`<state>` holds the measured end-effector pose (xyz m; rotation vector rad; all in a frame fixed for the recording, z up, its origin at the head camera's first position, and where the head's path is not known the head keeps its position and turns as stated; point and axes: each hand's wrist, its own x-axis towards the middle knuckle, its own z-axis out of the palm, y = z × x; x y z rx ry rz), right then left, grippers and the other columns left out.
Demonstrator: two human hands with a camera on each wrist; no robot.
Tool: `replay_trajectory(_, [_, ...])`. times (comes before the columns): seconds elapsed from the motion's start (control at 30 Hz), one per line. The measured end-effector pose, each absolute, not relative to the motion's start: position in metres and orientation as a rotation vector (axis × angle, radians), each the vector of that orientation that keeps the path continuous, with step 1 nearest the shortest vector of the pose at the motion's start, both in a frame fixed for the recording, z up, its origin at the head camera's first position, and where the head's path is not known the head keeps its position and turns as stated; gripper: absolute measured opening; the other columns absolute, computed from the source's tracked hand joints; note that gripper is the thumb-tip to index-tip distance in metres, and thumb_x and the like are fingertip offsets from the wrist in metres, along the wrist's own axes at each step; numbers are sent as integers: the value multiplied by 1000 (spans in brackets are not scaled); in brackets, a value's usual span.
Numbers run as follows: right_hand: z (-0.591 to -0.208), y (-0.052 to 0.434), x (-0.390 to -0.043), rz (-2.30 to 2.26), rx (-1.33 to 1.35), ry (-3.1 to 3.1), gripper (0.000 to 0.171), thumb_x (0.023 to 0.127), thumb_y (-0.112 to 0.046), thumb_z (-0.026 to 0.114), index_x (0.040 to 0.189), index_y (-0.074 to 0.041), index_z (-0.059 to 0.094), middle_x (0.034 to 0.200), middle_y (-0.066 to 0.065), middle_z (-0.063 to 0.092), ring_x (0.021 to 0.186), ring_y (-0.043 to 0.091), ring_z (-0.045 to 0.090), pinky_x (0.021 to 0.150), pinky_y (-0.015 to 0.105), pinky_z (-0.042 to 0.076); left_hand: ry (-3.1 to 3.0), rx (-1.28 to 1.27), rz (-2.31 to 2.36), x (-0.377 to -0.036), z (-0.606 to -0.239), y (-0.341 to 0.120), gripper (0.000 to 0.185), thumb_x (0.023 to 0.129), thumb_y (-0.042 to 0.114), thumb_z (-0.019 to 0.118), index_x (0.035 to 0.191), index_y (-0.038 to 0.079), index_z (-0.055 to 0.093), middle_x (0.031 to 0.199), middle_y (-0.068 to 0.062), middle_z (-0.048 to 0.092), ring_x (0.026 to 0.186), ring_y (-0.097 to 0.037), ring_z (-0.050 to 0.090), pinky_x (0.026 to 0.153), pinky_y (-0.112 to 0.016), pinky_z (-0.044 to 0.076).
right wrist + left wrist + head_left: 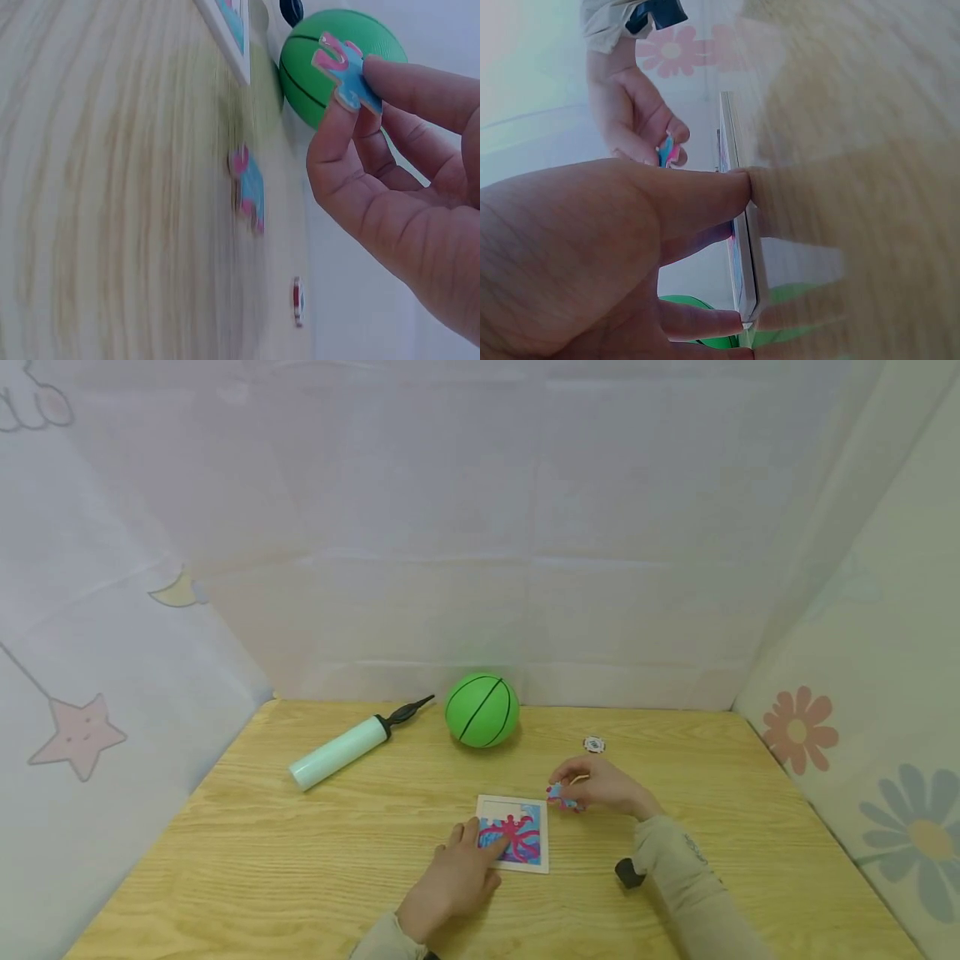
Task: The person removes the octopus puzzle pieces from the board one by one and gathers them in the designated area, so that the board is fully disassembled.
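A square puzzle board with a pale rim lies on the table, showing a pink octopus on blue; its upper left part is bare. My left hand rests on its left side, index finger stretched over the picture. In the left wrist view the thumb touches the board's edge. To the right of the board, my right hand pinches a blue and pink puzzle piece between thumb and fingertips, raised above the table. Below it another puzzle piece lies on the wood.
A green ball stands behind the board near the back wall. To its left lies a mint hand pump with a black nozzle. Beyond my right hand is a poker chip. Printed cloth walls border the wooden table.
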<state>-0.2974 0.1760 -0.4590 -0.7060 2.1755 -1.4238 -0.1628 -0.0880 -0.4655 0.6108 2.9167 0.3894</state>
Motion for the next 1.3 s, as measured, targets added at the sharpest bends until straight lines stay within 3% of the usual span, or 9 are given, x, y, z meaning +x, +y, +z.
replay_trajectory(0.17, [-461, 197, -296, -1476, -667, 2167, 21, 92, -7, 62, 110, 4, 64, 94, 12, 57, 77, 18, 56, 69, 33, 53, 2902, 612, 433, -162, -465, -89, 49, 92, 27, 63, 139, 24, 53, 139, -26, 37, 124, -43, 39, 86, -64, 43])
replay_trajectory(0.57, [-473, 232, -293, -1405, -609, 2283, 22, 92, -9, 63, 110, 3, 65, 92, 14, 56, 68, 13, 48, 58, 24, 46, 2885, 605, 451, -161, -461, -89, 48, 92, 25, 62, 139, 23, 53, 141, -27, 35, 125, -44, 38, 86, -65, 42])
replay_trajectory(0.83, [-477, 250, -297, -1429, -568, 2226, 27, 91, -9, 65, 112, 7, 62, 96, 17, 62, 75, 16, 60, 62, 26, 52, 2881, 595, 456, -161, -463, -89, 48, 93, 26, 61, 139, 23, 52, 143, -28, 34, 129, -48, 35, 88, -66, 41])
replay_trajectory(1.3, [-472, 263, -301, -1270, -590, 2393, 23, 87, -4, 68, 107, 6, 67, 102, 16, 68, 85, 17, 59, 69, 26, 50, 2865, 591, 485, -161, -463, -88, 47, 93, 26, 61, 139, 22, 52, 144, -29, 32, 130, -50, 33, 90, -68, 39])
